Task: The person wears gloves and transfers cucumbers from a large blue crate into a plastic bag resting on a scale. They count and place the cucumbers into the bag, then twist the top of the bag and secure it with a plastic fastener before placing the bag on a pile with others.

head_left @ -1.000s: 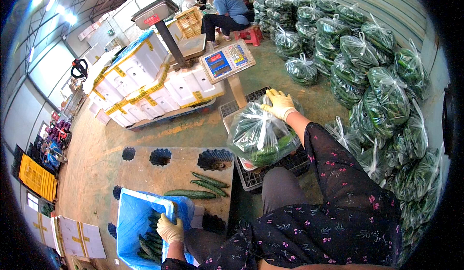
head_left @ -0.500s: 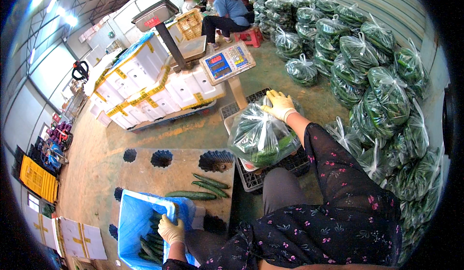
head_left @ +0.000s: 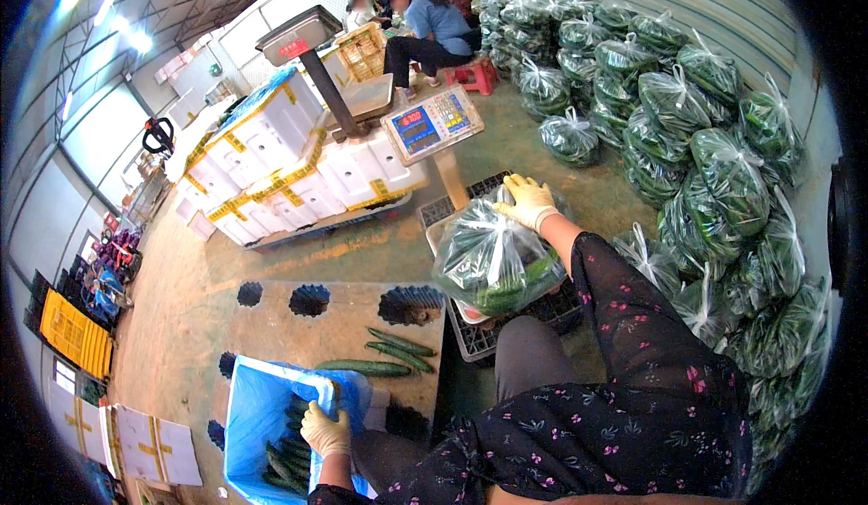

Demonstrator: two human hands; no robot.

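Observation:
My gloved right hand (head_left: 526,201) lies with its fingers spread over the far top of a clear plastic bag of cucumbers (head_left: 495,265). This knotted bag rests on the platform of a scale, whose lit display and keypad (head_left: 434,123) stand on a post behind it. At lower left my gloved left hand (head_left: 325,430) is curled over the right rim of a white box with a blue plastic liner (head_left: 249,405). Dark green cucumbers (head_left: 287,464) lie inside that box. Several loose cucumbers (head_left: 398,351) lie on the board beside it.
Bagged cucumbers (head_left: 674,112) are piled along the shutter at right. A second scale (head_left: 334,98) and stacked white foam boxes (head_left: 271,175) stand ahead. The brown board (head_left: 280,324) has dark holes. Farther off, a person in blue (head_left: 438,30) sits on a red stool (head_left: 472,76).
The scene has shifted slightly right and down in the picture. The digits on the scale's display differ. Both hands keep nearly the same places on the bag and the box.

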